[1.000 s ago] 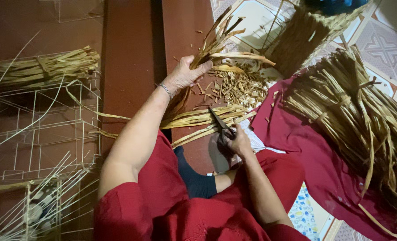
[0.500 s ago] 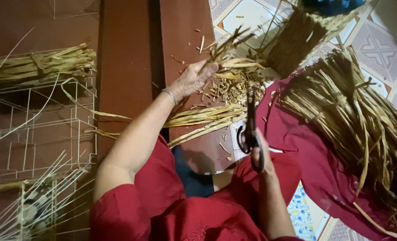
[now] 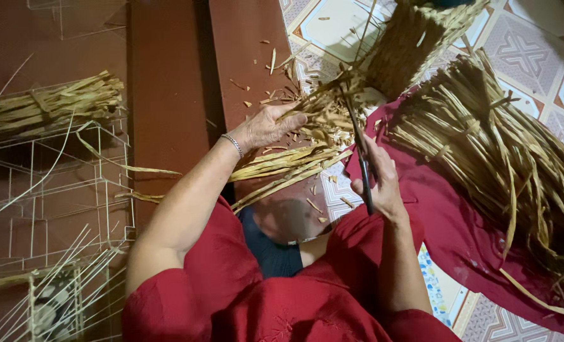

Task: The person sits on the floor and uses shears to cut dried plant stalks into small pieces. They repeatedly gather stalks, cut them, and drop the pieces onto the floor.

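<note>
Looking down from the head camera, we see the left hand (image 3: 266, 126) closed around a tuft of dried straw strips (image 3: 323, 107) above the tiled floor (image 3: 333, 25), while the right hand (image 3: 377, 180) grips dark scissors (image 3: 358, 149), blades reaching into the tuft, beside a red cloth (image 3: 447, 234).

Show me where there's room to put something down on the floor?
The dark red-brown boards between the white wire frame and the left hand are mostly bare. It's crowded around the right hand with the scissors, dry straw strips and the red cloth.
</note>
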